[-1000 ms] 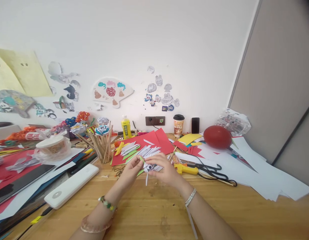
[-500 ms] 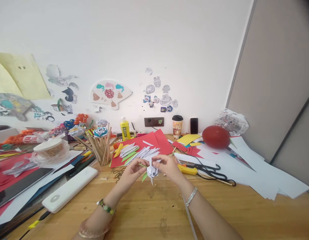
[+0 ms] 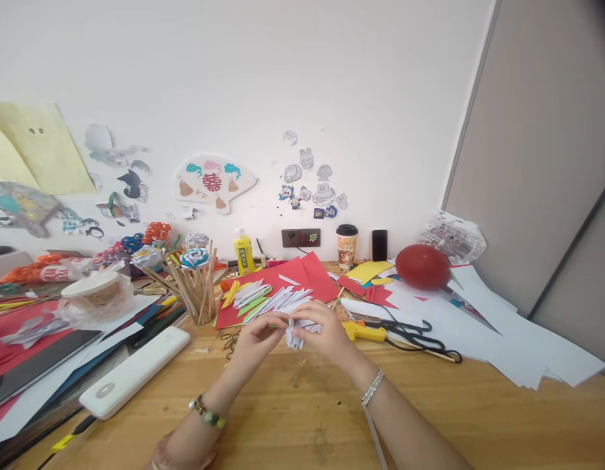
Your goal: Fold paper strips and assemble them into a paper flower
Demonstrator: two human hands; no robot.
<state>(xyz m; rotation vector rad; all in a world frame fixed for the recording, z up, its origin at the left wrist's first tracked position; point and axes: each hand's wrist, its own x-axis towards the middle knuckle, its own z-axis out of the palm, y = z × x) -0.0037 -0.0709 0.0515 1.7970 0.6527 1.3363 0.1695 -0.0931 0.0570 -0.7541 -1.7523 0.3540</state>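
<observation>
Between my two hands, above the wooden table, is a white folded paper flower [image 3: 295,338]. My left hand [image 3: 264,334] pinches it from the left with thumb and forefinger. From the right, my right hand [image 3: 326,331] grips it, its fingers covering part of the paper. The green pieces of the flower are hidden now. Just beyond my hands, strips of white paper [image 3: 282,300] and a few green ones lie on a red sheet [image 3: 322,277].
To the left are a white oblong device [image 3: 136,372] and a holder of wooden sticks [image 3: 200,297]. At right lie a yellow-handled glue gun [image 3: 365,332], black scissors [image 3: 419,339], a red balloon [image 3: 422,266] and white sheets [image 3: 459,333]. A bottle [image 3: 243,251] and a cup [image 3: 346,247] stand behind.
The paper flower has turned in my hands; its green pieces and downward point no longer show. My hands have drawn closer together around it.
</observation>
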